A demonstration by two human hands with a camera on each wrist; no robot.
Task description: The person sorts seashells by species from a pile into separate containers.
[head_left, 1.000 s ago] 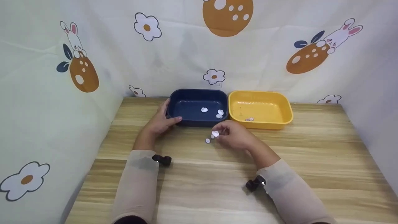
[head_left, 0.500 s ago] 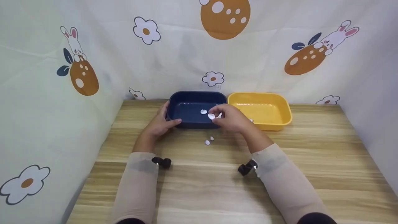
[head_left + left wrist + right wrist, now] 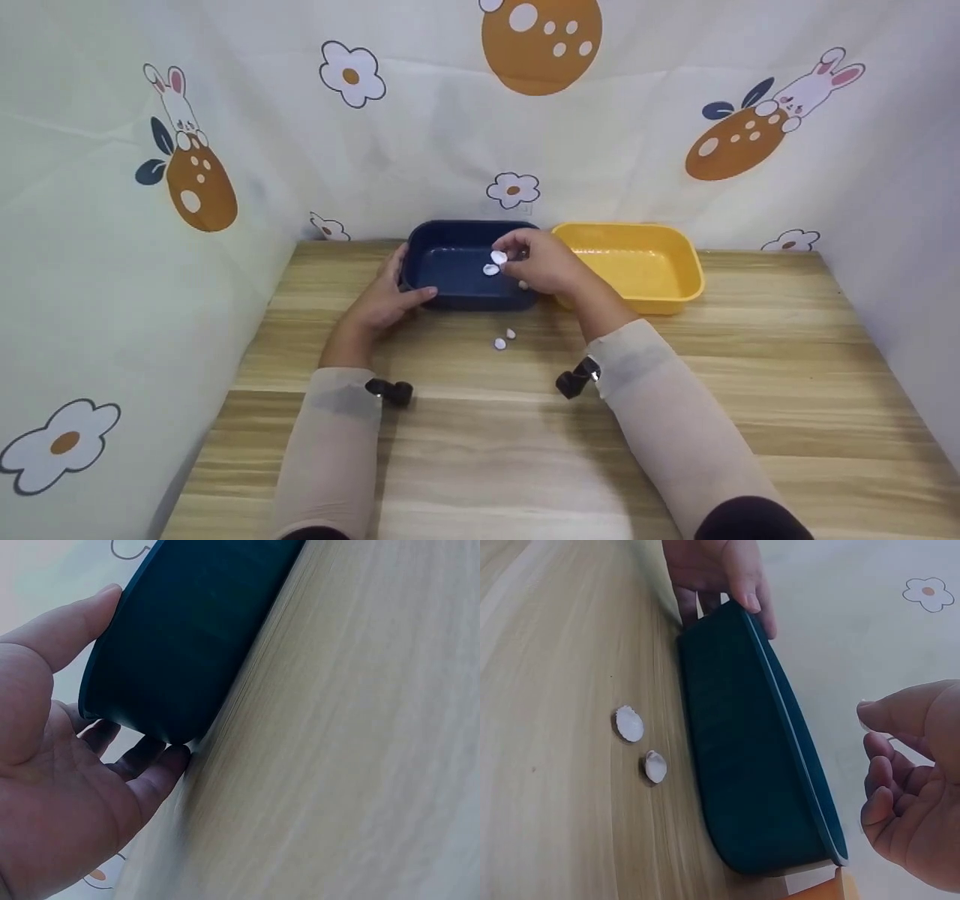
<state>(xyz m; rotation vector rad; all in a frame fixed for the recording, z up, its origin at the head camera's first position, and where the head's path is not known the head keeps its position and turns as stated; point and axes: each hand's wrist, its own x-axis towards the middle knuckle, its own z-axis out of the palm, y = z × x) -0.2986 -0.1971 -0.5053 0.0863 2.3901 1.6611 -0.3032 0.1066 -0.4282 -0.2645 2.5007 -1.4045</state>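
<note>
In the head view, my left hand (image 3: 382, 298) holds the left end of a navy blue plastic bin (image 3: 457, 301), thumb at the front rim and fingers on the end wall. My right hand (image 3: 541, 262) is over the bin's right half, pinching a white seashell (image 3: 499, 257) between thumb and fingers. Just below that one, another white shell (image 3: 490, 269) lies in the bin. Under the hand a further shell (image 3: 523, 285) partly shows. On the table before the bin lie two small shells, a rounder one (image 3: 500, 343) and a smaller one (image 3: 511, 334).
A yellow bin (image 3: 664, 304) stands at the right of the navy one, its left part hidden by my right hand and wrist. Both stand on a wood-grain table (image 3: 480, 465) against a printed cloth backdrop (image 3: 420, 142).
My right hand brought the shell up from the table into the space over the navy bin, then moved slightly farther back and left. The left hand stays on the bin.
</note>
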